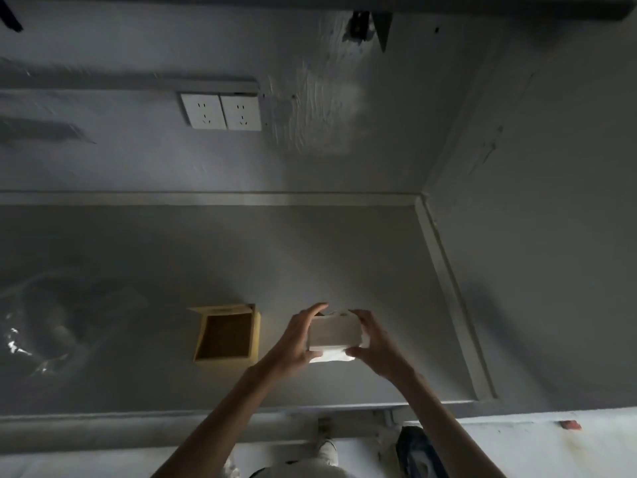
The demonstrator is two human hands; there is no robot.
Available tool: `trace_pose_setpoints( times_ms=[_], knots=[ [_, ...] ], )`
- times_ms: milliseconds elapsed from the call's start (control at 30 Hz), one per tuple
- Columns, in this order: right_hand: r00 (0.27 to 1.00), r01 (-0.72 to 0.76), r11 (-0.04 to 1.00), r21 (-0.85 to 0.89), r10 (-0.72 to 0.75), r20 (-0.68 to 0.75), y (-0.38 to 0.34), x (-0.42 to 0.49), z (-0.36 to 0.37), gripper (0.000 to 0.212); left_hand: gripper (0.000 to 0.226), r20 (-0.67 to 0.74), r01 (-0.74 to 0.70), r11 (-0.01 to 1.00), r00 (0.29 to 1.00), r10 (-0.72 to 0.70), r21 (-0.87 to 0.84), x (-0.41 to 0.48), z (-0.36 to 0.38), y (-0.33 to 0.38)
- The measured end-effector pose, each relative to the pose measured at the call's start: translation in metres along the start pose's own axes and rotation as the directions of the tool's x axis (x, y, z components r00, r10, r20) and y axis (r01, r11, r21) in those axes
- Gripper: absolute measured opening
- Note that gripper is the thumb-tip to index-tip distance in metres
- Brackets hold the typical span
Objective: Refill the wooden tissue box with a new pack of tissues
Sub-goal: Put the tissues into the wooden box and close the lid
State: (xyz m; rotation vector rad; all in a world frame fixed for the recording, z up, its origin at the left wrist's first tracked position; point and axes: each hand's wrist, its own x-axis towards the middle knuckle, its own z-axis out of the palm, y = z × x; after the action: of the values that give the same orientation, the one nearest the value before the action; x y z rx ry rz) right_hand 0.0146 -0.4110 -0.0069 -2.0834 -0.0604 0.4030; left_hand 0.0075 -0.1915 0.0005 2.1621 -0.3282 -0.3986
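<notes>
Beside open wooden box (pixel 225 334), hands (pixel 295 343) (pixel 375 343) hold tissue pack (pixel 332 334); counter (pixel 344 253).

Both hands hold a white tissue pack above a grey countertop, beside an open wooden box.

The left hand (pixel 299 343) and right hand (pixel 374 343) grip opposite ends of the tissue pack (pixel 333 333), fingers curled over its far edge. Just to its left, the wooden tissue box (pixel 225 334) sits open and empty on the countertop (pixel 310 250). A double wall socket (pixel 220 111) is mounted on the wall behind, and crumpled clear plastic (pixel 41 332) lies at far left.
</notes>
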Motion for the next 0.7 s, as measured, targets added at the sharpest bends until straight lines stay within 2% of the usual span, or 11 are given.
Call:
trace_pose_setpoints(
  times_ms=[100,233,367,533,600,700],
  knots=[
    [0.997,-0.078,0.993,-0.094,0.079,0.009,0.027,-0.009,0.031,0.077,0.095,0.041,0.063,0.991,0.997,-0.068,0.116,-0.005,0.036,-0.029],
    [0.991,-0.126,0.992,-0.018,0.127,0.045,0.045,-0.022,0.058,0.09,0.1,0.079,0.16,0.977,0.982,-0.172,0.139,-0.014,0.065,-0.053],
    [0.988,-0.155,0.988,0.025,0.155,0.022,0.045,-0.019,0.063,0.095,0.095,0.026,0.164,0.978,0.985,-0.169,0.132,-0.01,0.07,-0.057],
    [0.984,-0.179,0.984,0.009,0.179,0.018,0.042,-0.018,0.068,0.101,0.097,0.029,0.141,0.977,0.989,-0.148,0.161,-0.003,0.074,-0.057],
    [0.99,-0.136,0.987,-0.086,0.137,0.007,0.043,-0.017,0.067,0.11,0.099,0.014,0.141,0.971,0.989,-0.146,0.191,-0.003,0.075,-0.06],
    [0.999,0.018,0.95,-0.312,-0.004,0.045,0.045,-0.011,0.062,0.114,0.098,0.042,0.105,0.961,0.992,-0.12,0.255,0.0,0.071,-0.062]
  ],
)
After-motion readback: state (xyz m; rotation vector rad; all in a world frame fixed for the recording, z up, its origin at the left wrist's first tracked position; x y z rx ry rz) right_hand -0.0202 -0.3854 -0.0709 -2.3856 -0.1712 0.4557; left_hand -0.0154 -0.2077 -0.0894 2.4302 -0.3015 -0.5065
